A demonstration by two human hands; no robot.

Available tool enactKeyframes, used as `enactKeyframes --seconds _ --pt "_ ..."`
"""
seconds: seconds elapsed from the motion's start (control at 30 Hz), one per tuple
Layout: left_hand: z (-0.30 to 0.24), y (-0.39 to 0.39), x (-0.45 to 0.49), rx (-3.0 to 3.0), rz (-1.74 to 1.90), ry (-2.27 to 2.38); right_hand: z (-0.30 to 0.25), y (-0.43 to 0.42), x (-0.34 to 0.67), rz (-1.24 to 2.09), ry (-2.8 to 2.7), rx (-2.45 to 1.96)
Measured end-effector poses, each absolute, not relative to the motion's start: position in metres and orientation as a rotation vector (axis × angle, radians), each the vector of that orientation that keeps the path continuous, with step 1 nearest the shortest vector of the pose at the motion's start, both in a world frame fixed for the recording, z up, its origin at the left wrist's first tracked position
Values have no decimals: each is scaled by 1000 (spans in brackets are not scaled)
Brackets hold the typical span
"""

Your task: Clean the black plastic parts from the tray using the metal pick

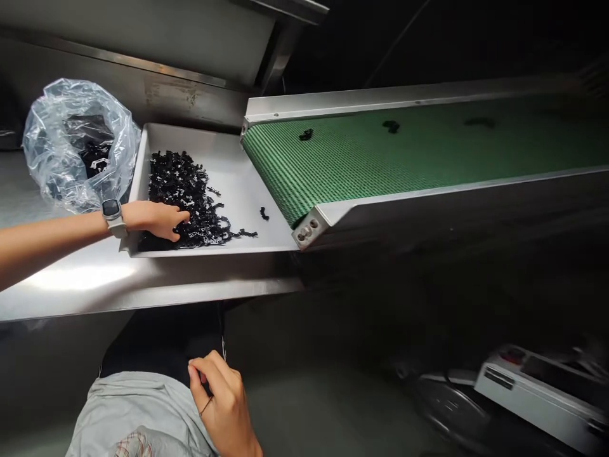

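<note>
My left hand (155, 219), a watch on its wrist, reaches into a white tray (238, 184) and rests on a heap of small black plastic parts (185, 197), fingers curled among them. My right hand (223, 400) is low near my lap, thumb and fingers pinched together at the edge of my grey clothing (137, 412); what it pinches is hidden. One loose black part (264, 214) lies alone in the tray.
A green conveyor belt (404, 152) slopes into the tray from the right, carrying three black parts (306, 134). A clear plastic bag (78, 143) with more black parts sits left of the tray on a steel counter (95, 285). A white machine (542, 387) stands at lower right.
</note>
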State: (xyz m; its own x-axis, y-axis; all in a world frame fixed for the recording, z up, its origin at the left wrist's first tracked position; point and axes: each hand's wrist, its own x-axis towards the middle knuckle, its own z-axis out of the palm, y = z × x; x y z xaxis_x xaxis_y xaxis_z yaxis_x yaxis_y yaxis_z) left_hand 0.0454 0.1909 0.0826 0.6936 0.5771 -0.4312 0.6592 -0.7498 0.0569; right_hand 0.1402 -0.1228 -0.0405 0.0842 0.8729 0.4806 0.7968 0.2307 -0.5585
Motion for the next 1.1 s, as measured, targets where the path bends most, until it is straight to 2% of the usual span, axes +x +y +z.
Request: enactKeyframes --seconds 0.17,0.53,0.87,1.1 --pt "85 188 43 2747 -543 968 -43 -133 144 93 -1689 -1603" --pt "96 205 24 2794 -201 1017 -44 -124 145 119 -1703 -1500" --pt "110 204 15 2633 -195 1035 -38 -109 163 123 -1701 -1457" --pt "111 191 11 2438 -50 1022 -16 -79 183 142 -1786 -1334"
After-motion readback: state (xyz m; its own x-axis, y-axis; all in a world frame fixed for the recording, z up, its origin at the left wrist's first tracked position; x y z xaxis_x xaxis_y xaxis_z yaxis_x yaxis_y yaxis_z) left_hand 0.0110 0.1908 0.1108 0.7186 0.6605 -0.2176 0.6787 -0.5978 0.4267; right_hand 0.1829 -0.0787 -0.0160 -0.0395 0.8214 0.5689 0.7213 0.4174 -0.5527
